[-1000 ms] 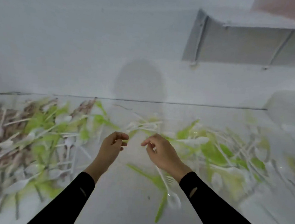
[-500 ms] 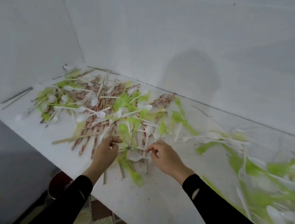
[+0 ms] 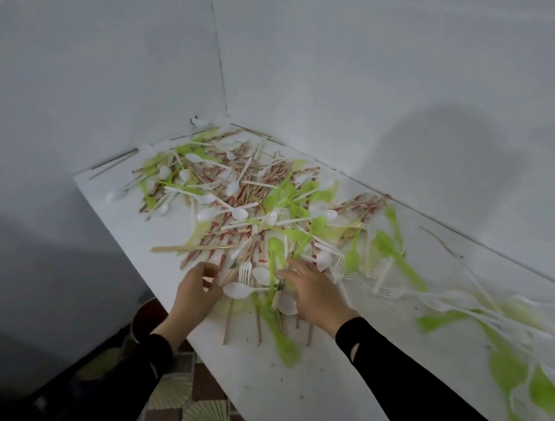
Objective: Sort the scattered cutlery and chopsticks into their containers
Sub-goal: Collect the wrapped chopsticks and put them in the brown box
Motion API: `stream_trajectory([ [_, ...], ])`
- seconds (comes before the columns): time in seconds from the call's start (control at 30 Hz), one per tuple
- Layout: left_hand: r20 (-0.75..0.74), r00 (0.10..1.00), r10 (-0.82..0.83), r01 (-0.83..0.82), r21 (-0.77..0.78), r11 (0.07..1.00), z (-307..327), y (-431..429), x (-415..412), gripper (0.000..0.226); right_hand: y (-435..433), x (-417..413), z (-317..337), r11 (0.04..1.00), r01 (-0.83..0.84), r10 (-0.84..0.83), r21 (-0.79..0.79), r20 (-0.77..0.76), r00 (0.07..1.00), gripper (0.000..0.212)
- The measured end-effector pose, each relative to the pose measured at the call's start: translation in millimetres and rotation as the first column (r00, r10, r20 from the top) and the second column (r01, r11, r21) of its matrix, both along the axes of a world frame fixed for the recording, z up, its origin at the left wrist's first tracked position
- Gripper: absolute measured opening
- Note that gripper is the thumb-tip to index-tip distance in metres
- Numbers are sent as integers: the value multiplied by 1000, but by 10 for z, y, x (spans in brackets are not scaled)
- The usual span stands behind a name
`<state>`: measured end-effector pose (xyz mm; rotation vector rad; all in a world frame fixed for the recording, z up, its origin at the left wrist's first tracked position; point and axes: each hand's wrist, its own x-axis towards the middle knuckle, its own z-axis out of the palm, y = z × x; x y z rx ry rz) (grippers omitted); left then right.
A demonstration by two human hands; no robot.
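Head view, white table (image 3: pixel 286 396) running from centre left to lower right, strewn with a pile (image 3: pixel 253 208) of green and white plastic cutlery and red-wrapped chopsticks; no container in sight, so sorting judged barely begun, nearly all left. At centre, right hand (image 3: pixel 315 294) with fingers straight and spread over the pile's near edge, gripping nothing; left hand (image 3: pixel 197 292) just left of a white spoon (image 3: pixel 239 290), fingers curled, pinching or not impossible to tell

Green and white plastic cutlery (image 3: pixel 286 192) lies tangled flat before me. Red-printed chopsticks (image 3: pixel 223 236) crisscross through it, thickest toward the corner.
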<state>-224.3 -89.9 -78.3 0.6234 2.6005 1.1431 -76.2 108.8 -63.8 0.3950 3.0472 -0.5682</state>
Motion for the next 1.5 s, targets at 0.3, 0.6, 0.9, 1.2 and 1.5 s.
stream_trajectory([
  [0.3, -180, 980, -86, 36, -263, 964, -67, 90, -760, 36, 233, -340, -99, 966, -58, 53, 253, 29, 998, 46],
  [0.6, -213, 911, -353, 217, -480, 850, -34, 275, -1453, 25, 273, -913, 38, 978, -4, 51, 210, -220, 974, 41],
  [0.9, -136, 963, -231, 230, -27, 973, 446, 190, -2225, 23, -43, -1918, 203, 997, -70, 75, 26, -252, 965, 35],
  [1.2, -162, 987, 8, -23, -91, 996, 499, -186, -3766, 17, -129, -3134, 214, 994, -104, 111, 42, -247, 963, 26],
  [1.5, -207, 975, 78, -140, -305, 942, 181, -328, -5022, 27, -49, -4082, -38, 981, -185, 191, 50, -198, 961, 34],
])
